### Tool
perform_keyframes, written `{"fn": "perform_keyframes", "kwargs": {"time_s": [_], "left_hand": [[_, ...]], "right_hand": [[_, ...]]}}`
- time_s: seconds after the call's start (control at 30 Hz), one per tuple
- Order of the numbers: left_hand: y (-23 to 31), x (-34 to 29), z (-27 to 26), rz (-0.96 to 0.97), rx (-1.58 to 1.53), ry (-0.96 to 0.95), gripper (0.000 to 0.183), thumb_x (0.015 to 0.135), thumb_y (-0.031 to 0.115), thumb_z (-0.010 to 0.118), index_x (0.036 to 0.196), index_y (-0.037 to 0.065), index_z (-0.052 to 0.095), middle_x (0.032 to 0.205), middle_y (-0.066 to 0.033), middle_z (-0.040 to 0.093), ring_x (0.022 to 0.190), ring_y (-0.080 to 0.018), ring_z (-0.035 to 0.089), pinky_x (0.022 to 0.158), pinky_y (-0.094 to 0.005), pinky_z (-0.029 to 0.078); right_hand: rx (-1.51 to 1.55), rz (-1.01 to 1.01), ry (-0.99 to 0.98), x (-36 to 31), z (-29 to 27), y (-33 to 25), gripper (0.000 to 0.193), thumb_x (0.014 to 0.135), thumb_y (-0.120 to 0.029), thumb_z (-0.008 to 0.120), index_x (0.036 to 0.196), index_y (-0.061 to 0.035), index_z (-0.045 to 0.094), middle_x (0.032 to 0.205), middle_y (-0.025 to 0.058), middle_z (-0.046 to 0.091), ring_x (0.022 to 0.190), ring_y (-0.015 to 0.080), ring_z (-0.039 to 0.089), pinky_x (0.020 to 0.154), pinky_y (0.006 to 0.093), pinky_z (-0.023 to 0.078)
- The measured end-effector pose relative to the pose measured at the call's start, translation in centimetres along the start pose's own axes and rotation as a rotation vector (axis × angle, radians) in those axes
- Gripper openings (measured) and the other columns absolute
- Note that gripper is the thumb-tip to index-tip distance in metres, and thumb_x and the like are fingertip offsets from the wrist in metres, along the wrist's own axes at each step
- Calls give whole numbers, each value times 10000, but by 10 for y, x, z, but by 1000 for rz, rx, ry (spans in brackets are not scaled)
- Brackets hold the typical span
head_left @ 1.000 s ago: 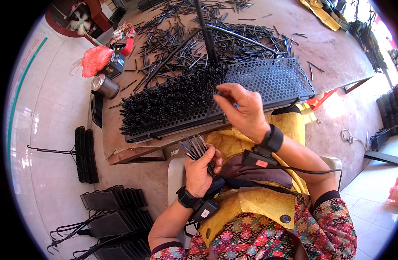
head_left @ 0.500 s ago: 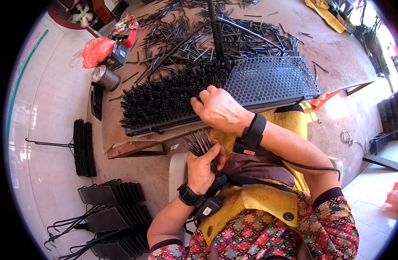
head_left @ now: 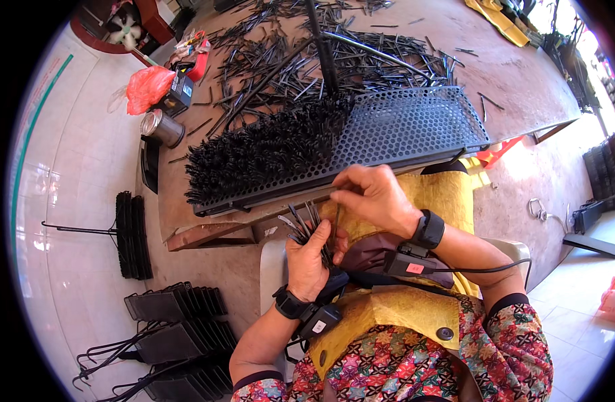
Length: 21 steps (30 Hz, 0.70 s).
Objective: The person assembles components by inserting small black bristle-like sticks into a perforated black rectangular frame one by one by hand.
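A bundle of thin dark strips (head_left: 306, 222) stands up out of my left hand (head_left: 312, 262), its fingers wrapped round the lower ends. Just above and to the right, my right hand (head_left: 376, 199) pinches one such strip (head_left: 336, 221), which points down toward the bundle. Beyond my hands a black perforated rack (head_left: 414, 127) lies along the table's near edge. Its left half is packed with upright dark bristle-like pieces (head_left: 260, 151), while bare holes show on the right half. A black post with slanting braces (head_left: 325, 63) rises behind it.
Loose dark strips (head_left: 274, 67) are strewn over the table (head_left: 515, 94). A metal can (head_left: 162, 128), a black box (head_left: 176, 94) and a red plastic bag (head_left: 150, 89) stand at its left. Several black racks with hooked rods (head_left: 176, 335) lie on the floor at left.
My right hand has come off the rack, moving down and right toward the bundle, and now pinches a strip there. My left hand stays almost in place, still holding the bundle.
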<state>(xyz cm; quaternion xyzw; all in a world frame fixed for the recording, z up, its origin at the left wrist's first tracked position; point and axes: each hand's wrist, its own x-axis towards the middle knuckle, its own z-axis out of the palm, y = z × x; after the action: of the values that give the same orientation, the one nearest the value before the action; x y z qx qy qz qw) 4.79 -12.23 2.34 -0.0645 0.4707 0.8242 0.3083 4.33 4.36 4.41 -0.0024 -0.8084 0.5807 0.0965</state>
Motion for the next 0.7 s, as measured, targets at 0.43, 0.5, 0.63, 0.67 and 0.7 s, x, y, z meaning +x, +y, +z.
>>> {"fn": "perform_keyframes", "kwargs": {"time_s": [0.43, 0.5, 0.63, 0.67, 0.7], "left_hand": [[0, 1, -4, -44, 10, 4, 188, 821, 78, 639, 959, -18, 556, 723, -110, 601, 593, -176, 574, 440, -253, 402], [0, 1, -4, -43, 15, 5, 188, 817, 73, 641, 958, -19, 557, 721, -109, 601, 591, -177, 574, 439, -252, 400], [-1, 1, -5, -44, 9, 10, 187, 812, 65, 645, 956, -20, 562, 715, -107, 601, 576, -178, 572, 433, -253, 398], [-1, 1, -5, -45, 7, 13, 185, 811, 64, 645, 955, -21, 563, 713, -106, 601, 570, -178, 571, 431, -254, 397], [0, 1, -4, -44, 6, 17, 180, 811, 62, 645, 950, -20, 565, 713, -105, 601, 563, -177, 569, 428, -252, 396]], "right_hand": [[-359, -794, 420, 58, 5, 5, 193, 670, 43, 643, 838, 20, 551, 758, 135, 562, 676, 325, 547, 579, 389, 465], [-396, -831, 367, 59, 10, 8, 178, 663, 49, 613, 826, 17, 552, 743, 126, 550, 668, 316, 538, 571, 386, 461], [-865, -746, -108, 54, 9, 2, 221, 702, -38, 658, 884, 37, 558, 760, 127, 545, 689, 295, 534, 579, 382, 452], [-937, -726, -123, 51, 12, 2, 242, 721, -81, 648, 915, 36, 563, 760, 120, 540, 695, 287, 528, 585, 380, 448], [-817, -719, -76, 48, 14, 2, 251, 718, -78, 651, 924, 36, 564, 762, 119, 544, 700, 288, 532, 592, 383, 452]]}}
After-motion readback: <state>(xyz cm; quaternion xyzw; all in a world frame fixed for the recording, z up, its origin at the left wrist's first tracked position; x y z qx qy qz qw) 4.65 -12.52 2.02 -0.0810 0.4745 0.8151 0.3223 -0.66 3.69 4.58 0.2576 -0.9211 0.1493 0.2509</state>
